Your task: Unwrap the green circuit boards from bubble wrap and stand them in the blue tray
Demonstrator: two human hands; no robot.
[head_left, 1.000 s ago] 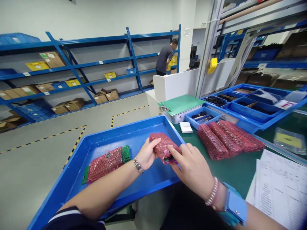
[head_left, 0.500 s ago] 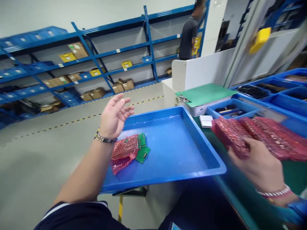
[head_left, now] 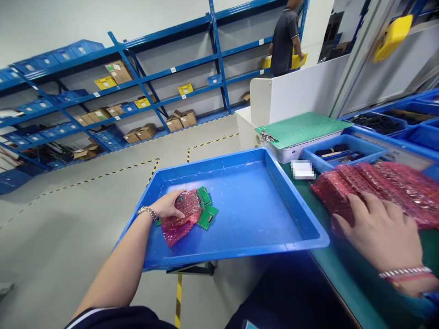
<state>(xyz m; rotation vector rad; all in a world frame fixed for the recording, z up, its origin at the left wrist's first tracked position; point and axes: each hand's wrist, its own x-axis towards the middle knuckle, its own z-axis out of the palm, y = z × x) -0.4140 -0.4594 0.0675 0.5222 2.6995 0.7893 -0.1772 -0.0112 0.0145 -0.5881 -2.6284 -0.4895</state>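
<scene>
A wide blue tray [head_left: 250, 210] juts off the green table's left end. In it lies a pink bubble-wrap bag [head_left: 183, 219] with green circuit boards [head_left: 206, 215] sticking out on its right. My left hand [head_left: 169, 205] lies on the bag's top left with fingers curled over it. My right hand [head_left: 380, 233] rests on the nearest of several pink bubble-wrapped packs [head_left: 387, 183] lined up on the table, fingers spread flat.
Behind the tray sit a green clipboard on a white box [head_left: 302, 130], a small blue bin of tools [head_left: 343, 153] and further blue bins. Blue shelving with cartons [head_left: 137, 91] runs along the far wall, where a person [head_left: 284, 39] stands.
My left hand has dropped from the air onto the bag in the tray. My right hand has set its pink pack down with the others and flattened on it.
</scene>
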